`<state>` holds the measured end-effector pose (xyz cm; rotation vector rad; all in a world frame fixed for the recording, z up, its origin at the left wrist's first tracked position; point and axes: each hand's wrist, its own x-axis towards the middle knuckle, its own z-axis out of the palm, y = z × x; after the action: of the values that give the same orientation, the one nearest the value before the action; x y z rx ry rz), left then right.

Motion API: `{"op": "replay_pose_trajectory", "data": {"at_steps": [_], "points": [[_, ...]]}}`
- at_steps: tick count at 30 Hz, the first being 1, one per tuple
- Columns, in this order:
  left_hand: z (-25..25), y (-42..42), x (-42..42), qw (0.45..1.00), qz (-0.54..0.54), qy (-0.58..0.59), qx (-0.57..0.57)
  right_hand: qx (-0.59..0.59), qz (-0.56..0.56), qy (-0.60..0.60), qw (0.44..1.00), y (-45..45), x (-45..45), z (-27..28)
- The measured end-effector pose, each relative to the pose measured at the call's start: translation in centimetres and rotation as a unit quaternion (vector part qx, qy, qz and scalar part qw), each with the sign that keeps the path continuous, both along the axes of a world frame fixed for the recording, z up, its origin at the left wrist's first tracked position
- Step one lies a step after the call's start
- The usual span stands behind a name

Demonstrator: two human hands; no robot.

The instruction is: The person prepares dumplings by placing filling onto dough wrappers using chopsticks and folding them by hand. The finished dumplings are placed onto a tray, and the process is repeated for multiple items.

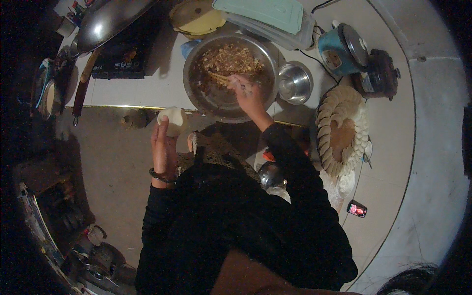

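On the fingers of my left hand lies a round dough wrapper, with the thumb over its edge. This hand is just off the counter's front edge. My right hand reaches over a wide steel basin and grips a pair of chopsticks. Their tips are in the chopped filling, which is heaped towards the far side of the basin. Folded dumplings stand in overlapping rows around a wooden board at my right.
A small steel bowl touches or nearly touches the basin's right side. Behind are a plastic container with a green lid and a yellow bowl. A rice cooker, an induction cooker, a wok and a phone also stand around.
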<state>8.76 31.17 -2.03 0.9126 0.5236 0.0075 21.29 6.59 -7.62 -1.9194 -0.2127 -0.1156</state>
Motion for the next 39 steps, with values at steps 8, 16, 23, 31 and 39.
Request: {"op": "replay_pose_trajectory", "data": {"at_steps": [8,16,23,31,39], "points": [[0.1,0.1,-0.1,1.000,-0.015,0.001,0.010,0.070,-0.064,0.072,0.993,0.7,1.6,0.0],[0.1,0.2,0.0,1.000,-0.011,0.002,0.021,0.084,0.001,0.151,0.985,-0.8,-0.4,1.8],[0.2,0.3,0.1,1.000,-0.005,0.013,0.018,0.132,-0.050,0.182,0.973,-2.6,-1.6,2.7],[-0.5,0.2,0.1,0.998,-0.036,0.006,0.049,0.117,0.045,0.127,0.984,-2.5,-3.4,0.4],[-0.8,0.2,0.1,0.999,-0.022,0.019,0.044,0.198,0.040,0.136,0.970,-2.6,-5.8,1.5]]}}
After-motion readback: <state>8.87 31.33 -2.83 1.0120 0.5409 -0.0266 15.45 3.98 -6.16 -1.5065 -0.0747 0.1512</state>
